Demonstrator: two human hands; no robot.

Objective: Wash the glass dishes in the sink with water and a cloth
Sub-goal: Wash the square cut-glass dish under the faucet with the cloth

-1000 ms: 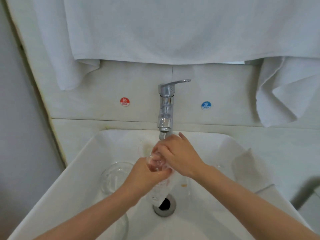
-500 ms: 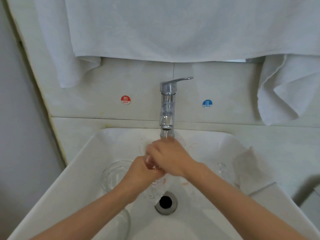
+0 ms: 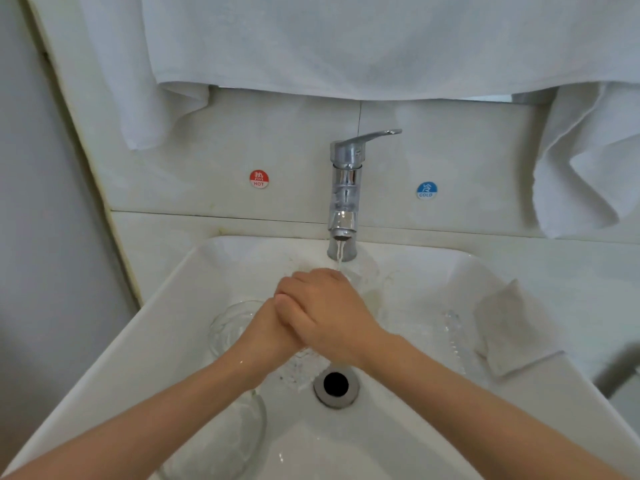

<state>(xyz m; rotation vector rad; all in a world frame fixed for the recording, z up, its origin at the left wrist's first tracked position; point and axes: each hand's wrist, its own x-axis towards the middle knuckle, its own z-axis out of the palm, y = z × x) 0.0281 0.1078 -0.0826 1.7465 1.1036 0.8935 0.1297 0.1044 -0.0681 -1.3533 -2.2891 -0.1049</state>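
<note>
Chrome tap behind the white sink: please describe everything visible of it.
The shiny chrome mixer tap stands upright at the back rim of the white basin, between a red HOT sticker and a blue COLD sticker. Its single lever on top points right. A thin stream of water runs from its spout onto the right hand. No hand touches it.

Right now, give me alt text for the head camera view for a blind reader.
A left hand holds a clear glass under the running tap, the right hand cupped over it, above a white sink. Glass dishes lie in the basin; a cloth rests on its right edge.
</note>
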